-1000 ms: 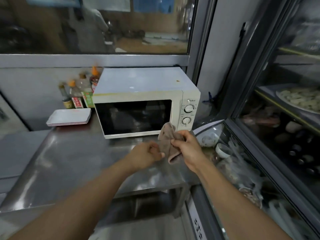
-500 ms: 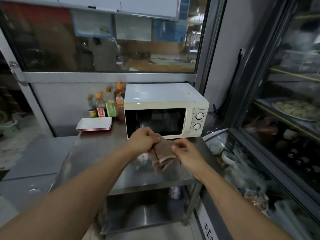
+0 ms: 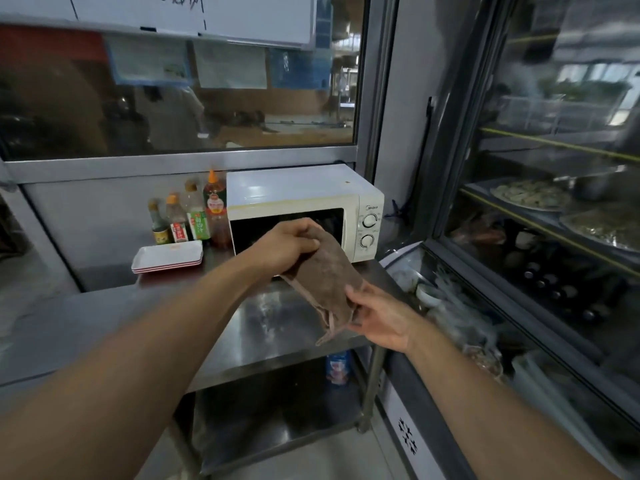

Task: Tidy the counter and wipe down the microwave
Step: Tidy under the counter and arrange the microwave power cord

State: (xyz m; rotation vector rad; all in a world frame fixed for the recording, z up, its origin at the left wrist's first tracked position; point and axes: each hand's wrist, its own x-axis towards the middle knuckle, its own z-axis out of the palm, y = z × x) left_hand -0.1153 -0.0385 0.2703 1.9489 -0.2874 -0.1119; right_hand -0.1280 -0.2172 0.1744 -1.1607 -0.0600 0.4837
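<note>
A white microwave with two dials stands at the back right of the steel counter. In front of its door I hold a brown cloth stretched between both hands. My left hand grips the cloth's upper end, level with the microwave door. My right hand pinches the lower end, above the counter's front right part. The cloth hangs clear of the microwave and of the counter.
Several sauce bottles stand left of the microwave, with a stack of white trays in front of them. A glass-fronted display fridge fills the right side. A lower shelf sits under the counter, with a small bottle on it.
The view has pulled back and up from the counter. My left hand rose with the cloth's top end and my right hand dropped, so the bunched cloth is now stretched out.
</note>
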